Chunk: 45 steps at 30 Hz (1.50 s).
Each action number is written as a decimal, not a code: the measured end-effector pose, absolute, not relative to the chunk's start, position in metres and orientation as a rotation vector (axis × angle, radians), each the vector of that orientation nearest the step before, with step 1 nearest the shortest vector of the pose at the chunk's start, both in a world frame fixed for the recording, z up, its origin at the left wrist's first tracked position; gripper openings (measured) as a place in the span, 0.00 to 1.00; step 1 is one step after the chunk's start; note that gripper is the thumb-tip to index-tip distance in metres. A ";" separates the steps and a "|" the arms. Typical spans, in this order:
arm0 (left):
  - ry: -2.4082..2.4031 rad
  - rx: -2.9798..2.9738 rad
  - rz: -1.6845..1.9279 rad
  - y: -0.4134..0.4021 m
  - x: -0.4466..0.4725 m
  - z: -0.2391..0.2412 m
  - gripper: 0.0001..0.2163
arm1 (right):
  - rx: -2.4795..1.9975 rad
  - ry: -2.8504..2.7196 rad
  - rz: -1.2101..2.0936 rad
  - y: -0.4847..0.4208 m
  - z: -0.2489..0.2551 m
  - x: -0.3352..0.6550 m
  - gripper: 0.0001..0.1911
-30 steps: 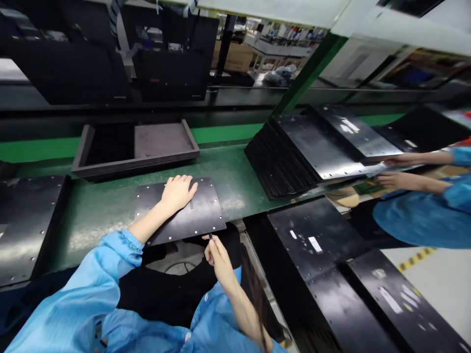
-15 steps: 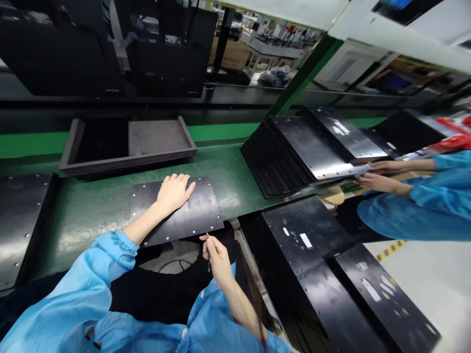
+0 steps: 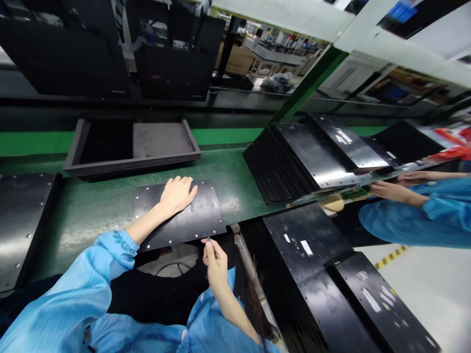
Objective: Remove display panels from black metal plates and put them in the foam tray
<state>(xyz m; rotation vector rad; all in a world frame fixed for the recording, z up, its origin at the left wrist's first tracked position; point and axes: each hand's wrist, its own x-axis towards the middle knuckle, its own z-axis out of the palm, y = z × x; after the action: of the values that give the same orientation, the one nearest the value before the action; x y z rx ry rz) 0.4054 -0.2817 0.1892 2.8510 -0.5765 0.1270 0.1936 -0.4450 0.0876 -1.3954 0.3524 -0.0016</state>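
A flat black panel (image 3: pixel 198 223) with small holes along its edges lies on the green bench, its front edge reaching past the bench edge. My left hand (image 3: pixel 177 195) rests flat on top of it, fingers stretched out. Just below the panel's front right edge, my right hand (image 3: pixel 215 257) is closed in a pinch. A small thin metal tool (image 3: pixel 208 239) shows its tip between thumb and forefinger; the rest is hidden by the fingers, so its exact kind cannot be made out.
A dark shallow tray (image 3: pixel 165 159) stands behind the panel. Another black panel (image 3: pixel 22 220) is at left, a stack of black panels (image 3: pixel 283 166) at right. More labelled panels (image 3: pixel 309 235) lie lower right. Beyond them are a co-worker's hands (image 3: pixel 397 191) in blue sleeves.
The whole view has shifted slightly. My left hand stays on the panel and my right hand stays at its front edge. The co-worker's hands have moved apart and away from the panel stack.
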 end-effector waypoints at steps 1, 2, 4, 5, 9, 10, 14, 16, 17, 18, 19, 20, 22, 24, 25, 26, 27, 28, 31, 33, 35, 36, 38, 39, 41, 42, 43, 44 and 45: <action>-0.577 2.849 0.124 -0.282 0.405 0.189 0.21 | -1.355 0.345 0.014 -0.444 0.085 0.194 0.26; -0.576 2.847 0.123 -0.282 0.405 0.189 0.21 | -1.317 0.340 0.020 -0.443 0.081 0.194 0.25; -0.578 2.843 0.116 -0.281 0.406 0.189 0.21 | -1.284 0.330 -0.012 -0.441 0.071 0.196 0.24; -0.580 2.842 0.112 -0.281 0.406 0.189 0.21 | -1.296 0.322 -0.042 -0.440 0.065 0.197 0.24; -0.586 2.851 0.098 -0.281 0.406 0.191 0.21 | -1.440 0.290 -0.163 -0.439 0.049 0.198 0.24; -0.590 2.855 0.096 -0.281 0.405 0.192 0.21 | -1.480 0.288 -0.189 -0.440 0.048 0.197 0.24; -0.622 2.867 0.087 -0.281 0.403 0.193 0.20 | -1.547 0.271 -0.211 -0.445 0.048 0.195 0.23; -0.642 2.871 0.093 -0.280 0.402 0.192 0.21 | -1.527 0.238 -0.172 -0.447 0.050 0.196 0.23; -0.649 2.875 0.099 -0.280 0.402 0.191 0.22 | -1.510 0.224 -0.153 -0.448 0.050 0.196 0.23; -0.653 2.879 0.106 -0.280 0.402 0.190 0.22 | -1.489 0.213 -0.139 -0.448 0.051 0.197 0.23; -0.654 2.883 0.113 -0.280 0.402 0.190 0.23 | -1.464 0.210 -0.130 -0.447 0.051 0.198 0.23; -0.655 2.886 0.119 -0.280 0.402 0.189 0.23 | -1.435 0.217 -0.126 -0.445 0.052 0.198 0.23; -0.659 2.888 0.124 -0.280 0.402 0.188 0.23 | -1.377 0.244 -0.114 -0.442 0.057 0.198 0.24; -0.672 2.887 0.126 -0.281 0.402 0.188 0.23 | -1.333 0.278 -0.075 -0.440 0.064 0.196 0.25; -0.677 2.888 0.127 -0.281 0.402 0.188 0.23 | -1.322 0.291 -0.045 -0.440 0.069 0.195 0.25; -0.679 2.889 0.128 -0.282 0.402 0.189 0.23 | -1.319 0.299 -0.012 -0.441 0.074 0.194 0.26; -0.678 2.891 0.131 -0.282 0.402 0.189 0.22 | -1.321 0.305 0.019 -0.443 0.079 0.194 0.26; -0.675 2.894 0.134 -0.282 0.402 0.189 0.22 | -1.324 0.311 0.051 -0.445 0.084 0.194 0.27; -0.665 2.897 0.145 -0.282 0.402 0.190 0.22 | -1.312 0.332 0.166 -0.455 0.098 0.197 0.27; -0.665 2.895 0.151 -0.282 0.402 0.190 0.21 | -1.321 0.329 0.240 -0.463 0.105 0.202 0.27; -0.662 2.892 0.153 -0.281 0.401 0.189 0.21 | -1.397 0.283 0.280 -0.472 0.112 0.207 0.27; -0.659 2.889 0.153 -0.281 0.401 0.189 0.21 | -1.454 0.247 0.285 -0.477 0.115 0.210 0.27; -0.657 2.881 0.153 -0.281 0.400 0.188 0.22 | -1.569 0.174 0.281 -0.485 0.122 0.214 0.26; -0.659 2.876 0.153 -0.281 0.400 0.187 0.22 | -1.620 0.144 0.272 -0.488 0.125 0.215 0.26; -0.666 2.861 0.152 -0.281 0.399 0.186 0.24 | -1.709 0.100 0.234 -0.491 0.132 0.216 0.25; -0.674 2.852 0.151 -0.280 0.399 0.185 0.24 | -1.748 0.085 0.209 -0.491 0.134 0.216 0.24; -0.685 2.842 0.150 -0.280 0.399 0.185 0.24 | -1.783 0.076 0.182 -0.490 0.137 0.215 0.24; -0.698 2.832 0.149 -0.278 0.398 0.185 0.24 | -1.814 0.072 0.161 -0.489 0.139 0.214 0.23; -0.716 2.821 0.147 -0.276 0.397 0.184 0.24 | -1.841 0.070 0.144 -0.487 0.141 0.212 0.23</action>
<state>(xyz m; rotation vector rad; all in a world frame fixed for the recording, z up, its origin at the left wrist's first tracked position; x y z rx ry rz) 0.3972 -0.2763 0.1844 2.8206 -0.7156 0.1470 0.2125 -0.4870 0.1409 -1.8406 0.0702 0.1444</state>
